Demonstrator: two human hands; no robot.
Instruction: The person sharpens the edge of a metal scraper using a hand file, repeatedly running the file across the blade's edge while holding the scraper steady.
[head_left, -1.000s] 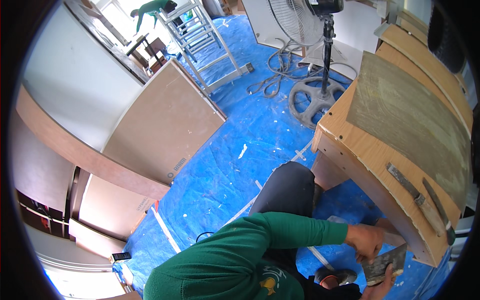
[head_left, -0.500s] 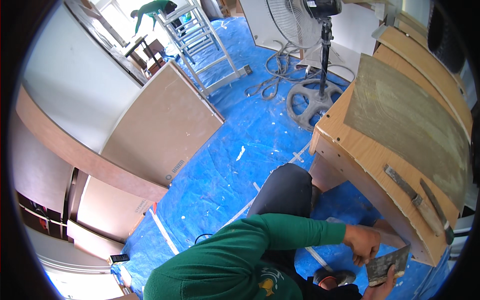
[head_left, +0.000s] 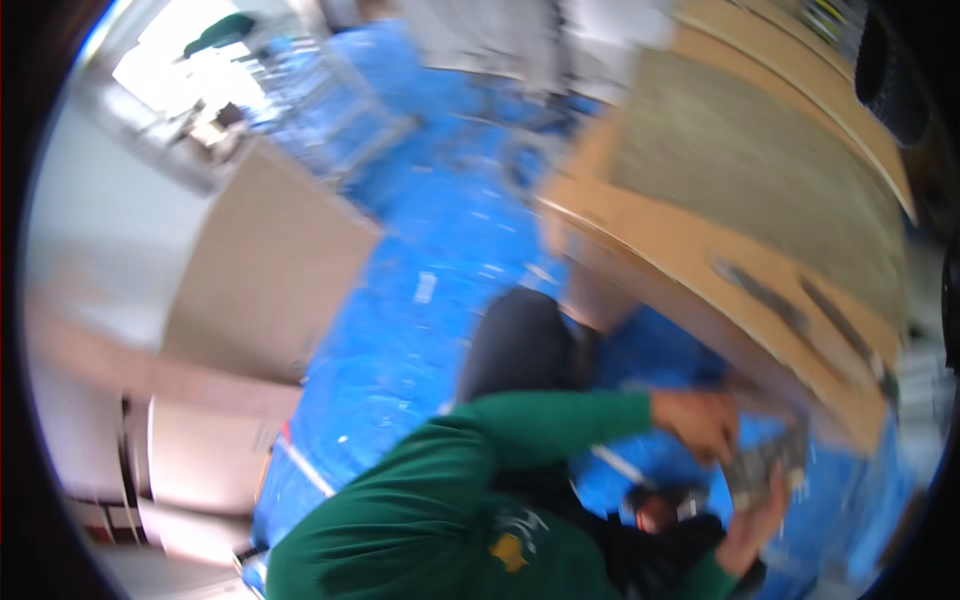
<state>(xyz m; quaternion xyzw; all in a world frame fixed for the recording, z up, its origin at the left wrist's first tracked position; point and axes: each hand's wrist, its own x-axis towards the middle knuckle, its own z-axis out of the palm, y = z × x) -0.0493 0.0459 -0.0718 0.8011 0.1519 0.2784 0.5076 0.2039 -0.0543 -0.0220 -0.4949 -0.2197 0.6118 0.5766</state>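
Moved since the earlier frame: the whole view has swung and blurred, so the worktop (head_left: pixel 640 235) and the leaning board (head_left: pixel 265 275) sit farther left and higher; both hands and the grey plate (head_left: pixel 758 468) also appear higher, the plate staying in the right hand.
Right hand (head_left: pixel 760 515): fingers closed on the lower right edge of the plate, pinching it from below; finer detail is lost to blur.
Left hand (head_left: pixel 700 425): fingers bent and drawn together, tips pointing down at the plate's upper left side; whether they touch it or pinch anything, I cannot tell.
Grey plate: one, flat and roughly four-sided, tilted, held off the floor near the lower end of the worktop; contact with the worktop cannot be made out.
Bladed tools (head_left: pixel 765 295): two, lying apart and roughly side by side on the worktop.
Grey-brown sheet (head_left: pixel 750 160): one, flat on the worktop, beyond the tools.
Boards at the left: one large leaning board, with one smaller pale board (head_left: pixel 205 460) below it in view.
Ladder (head_left: pixel 378 148): one, smeared by blur, well apart from the hands.
Other person: one, a green sleeve (head_left: pixel 222 35) at the upper left.
Edges: the worktop's near edge slants down toward the hands, ending just beside the plate.
Room: blue sheeting (head_left: pixel 395 320) runs in a broad strip between the leaning board and the bent knee (head_left: pixel 515 345).
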